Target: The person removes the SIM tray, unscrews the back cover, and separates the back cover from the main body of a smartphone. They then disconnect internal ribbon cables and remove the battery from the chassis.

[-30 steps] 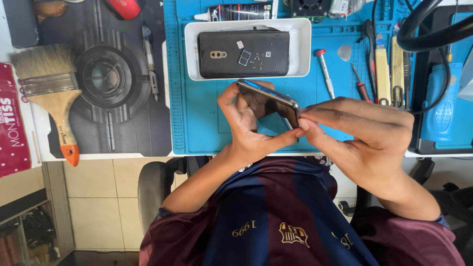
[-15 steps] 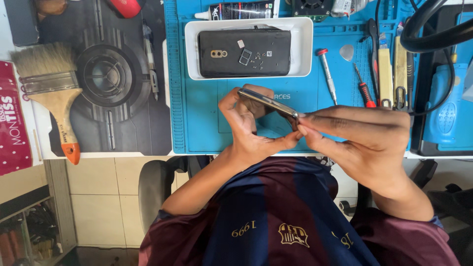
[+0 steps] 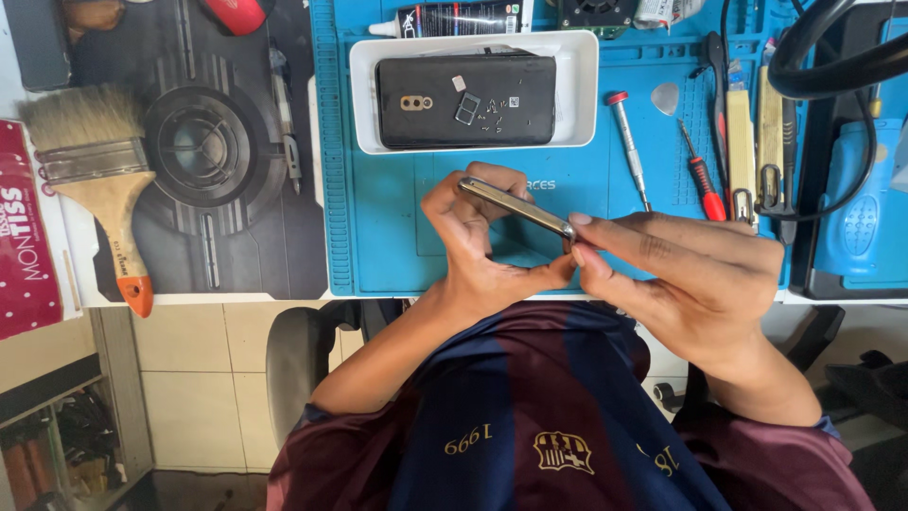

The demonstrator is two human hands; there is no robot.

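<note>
Above the blue ribbed mat [image 3: 397, 227], both hands pinch a thin, glossy, metal-edged phone [image 3: 515, 206] edge-on.

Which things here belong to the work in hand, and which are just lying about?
In hand: phone, gripped by left hand and right hand; probably black back cover in white tray.
Lying about: paintbrush, red-handled screwdriver, glue tube.

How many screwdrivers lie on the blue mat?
2. One with a silver shaft and red cap right of the white tray; a smaller red-handled one further right. Others may hide among the tools there.
</note>
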